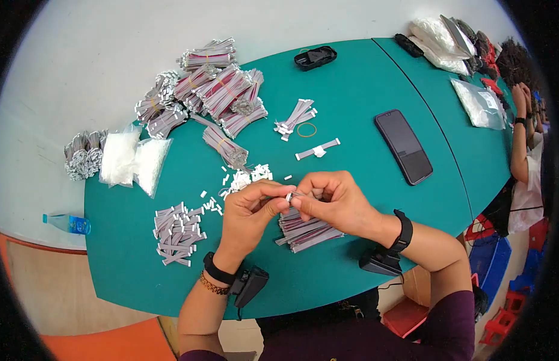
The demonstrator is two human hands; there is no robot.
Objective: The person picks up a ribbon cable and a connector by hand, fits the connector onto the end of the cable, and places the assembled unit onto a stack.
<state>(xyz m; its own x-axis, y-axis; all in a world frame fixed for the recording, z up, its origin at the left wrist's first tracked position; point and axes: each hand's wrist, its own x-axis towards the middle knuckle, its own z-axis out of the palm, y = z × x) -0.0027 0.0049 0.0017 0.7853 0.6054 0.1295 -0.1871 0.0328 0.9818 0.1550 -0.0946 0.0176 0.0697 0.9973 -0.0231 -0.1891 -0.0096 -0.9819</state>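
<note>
My left hand point(250, 212) and my right hand point(331, 201) meet above the middle of the green table. A small white connector point(289, 197) is pinched in the left fingertips. The right thumb and forefinger close on a thin grey ribbon cable whose end meets the connector; most of it is hidden by the fingers. Under the right hand lies a bundle of grey and purple ribbon cables point(309, 233). Beyond the left hand is a scattered heap of loose white connectors point(250, 175). Left of it, a pile of short cables with white ends point(178, 234) lies on the table.
Banded cable bundles point(222, 90) are heaped at the far left, beside clear bags of white parts point(120, 157). A bottle point(67, 224) is at the left edge. A phone point(404, 146) lies to the right, a black case point(315, 58) farther back. Another person's arm point(520, 144) shows far right.
</note>
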